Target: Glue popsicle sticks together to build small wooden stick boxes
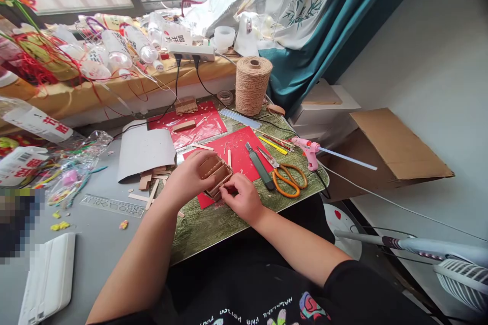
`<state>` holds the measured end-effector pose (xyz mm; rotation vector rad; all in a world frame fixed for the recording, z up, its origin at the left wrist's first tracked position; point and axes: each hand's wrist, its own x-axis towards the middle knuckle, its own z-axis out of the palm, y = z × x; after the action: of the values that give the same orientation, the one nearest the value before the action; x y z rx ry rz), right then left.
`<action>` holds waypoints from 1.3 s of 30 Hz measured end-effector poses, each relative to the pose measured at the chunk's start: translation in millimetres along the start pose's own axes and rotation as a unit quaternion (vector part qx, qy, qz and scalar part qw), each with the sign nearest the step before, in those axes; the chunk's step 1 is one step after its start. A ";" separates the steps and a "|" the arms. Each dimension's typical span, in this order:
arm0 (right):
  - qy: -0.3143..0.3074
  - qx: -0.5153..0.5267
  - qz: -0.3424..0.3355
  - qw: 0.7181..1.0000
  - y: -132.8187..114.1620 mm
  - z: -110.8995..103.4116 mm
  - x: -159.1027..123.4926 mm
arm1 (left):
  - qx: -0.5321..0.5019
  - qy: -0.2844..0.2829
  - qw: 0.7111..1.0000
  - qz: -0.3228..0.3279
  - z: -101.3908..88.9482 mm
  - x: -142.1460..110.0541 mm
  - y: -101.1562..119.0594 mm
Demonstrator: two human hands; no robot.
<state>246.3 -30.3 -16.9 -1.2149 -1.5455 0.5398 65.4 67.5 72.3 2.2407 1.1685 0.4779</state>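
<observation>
A small box built of wooden sticks (215, 171) rests on a red sheet (238, 155) on the green table mat (213, 223). My left hand (187, 177) is closed around the box's left side. My right hand (244, 197) pinches its front right corner, fingers pressed together. The box's near wall is partly hidden by both hands.
Orange-handled scissors (286, 176), a utility knife (260, 166) and a pink glue gun (309, 151) lie right of the box. A spool of twine (252, 85) stands behind. Loose wooden sticks (150, 188), a clear ruler (113, 206) and grey card (144, 150) lie to the left.
</observation>
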 end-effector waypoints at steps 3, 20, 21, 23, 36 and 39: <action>-0.006 -0.003 0.003 1.000 1.0 0.4 -0.8 | 0.004 0.000 1.000 -0.003 -0.1 -0.8 -0.2; -0.007 0.021 0.038 0.999 3.3 1.4 -2.4 | 0.014 0.004 1.000 -0.009 2.7 -1.8 -3.0; -0.006 0.024 0.041 0.999 3.1 1.3 -2.6 | 0.012 0.003 1.000 -0.009 2.6 -1.7 -3.3; -0.006 0.041 0.048 0.998 2.4 1.1 -3.4 | 0.008 0.002 1.000 -0.009 2.4 -1.4 -3.9; -0.001 0.063 0.032 0.997 0.9 -2.5 -1.2 | -0.001 0.005 1.000 -0.019 4.9 -2.3 -6.8; -0.001 0.069 0.036 0.997 0.4 -1.3 -1.3 | 0.000 0.005 1.000 -0.013 3.8 -2.4 -5.7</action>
<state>247.6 -31.6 -17.4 -1.1687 -1.4455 0.6835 62.5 66.9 65.6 2.2221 1.2015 0.4783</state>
